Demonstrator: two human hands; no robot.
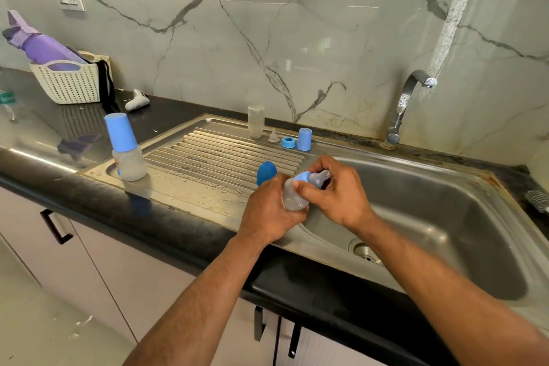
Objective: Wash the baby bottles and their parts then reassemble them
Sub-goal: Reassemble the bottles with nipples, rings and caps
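Left hand (269, 211) grips bottle (292, 197); right hand (335, 193) pinches its collar (300, 178).

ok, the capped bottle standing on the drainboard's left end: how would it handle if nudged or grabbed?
The capped bottle looks empty and clear, so probably light. It is narrow with a tall blue cap, so a nudge near the top would likely tip it. Droplets lie on the drainboard, so its surface may be slippery.
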